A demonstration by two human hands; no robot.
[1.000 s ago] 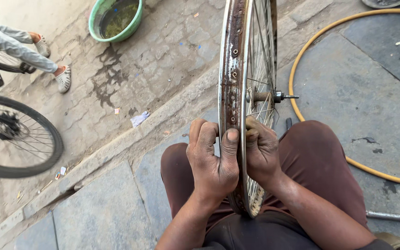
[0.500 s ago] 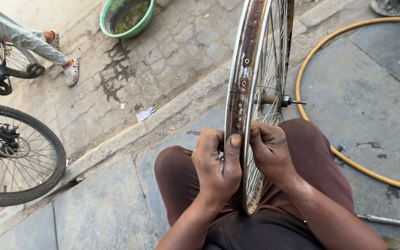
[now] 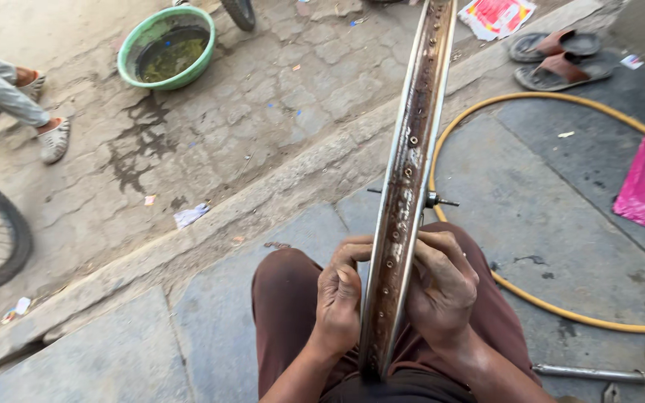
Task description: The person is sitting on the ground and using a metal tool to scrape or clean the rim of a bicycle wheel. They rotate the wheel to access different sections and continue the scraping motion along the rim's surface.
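We've got the rusty bare metal bicycle wheel rim [image 3: 404,186] upright between our knees, long axis running away from us; left hand [image 3: 339,298] and right hand [image 3: 442,295] curl against opposite sides, equally near.

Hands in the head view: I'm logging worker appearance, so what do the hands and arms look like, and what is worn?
Both forearms are bare, with no sleeves, gloves, rings or watch visible. The left hand and right hand are smeared with dark grime, thickest on the fingers. Brown trousers cover the knees.
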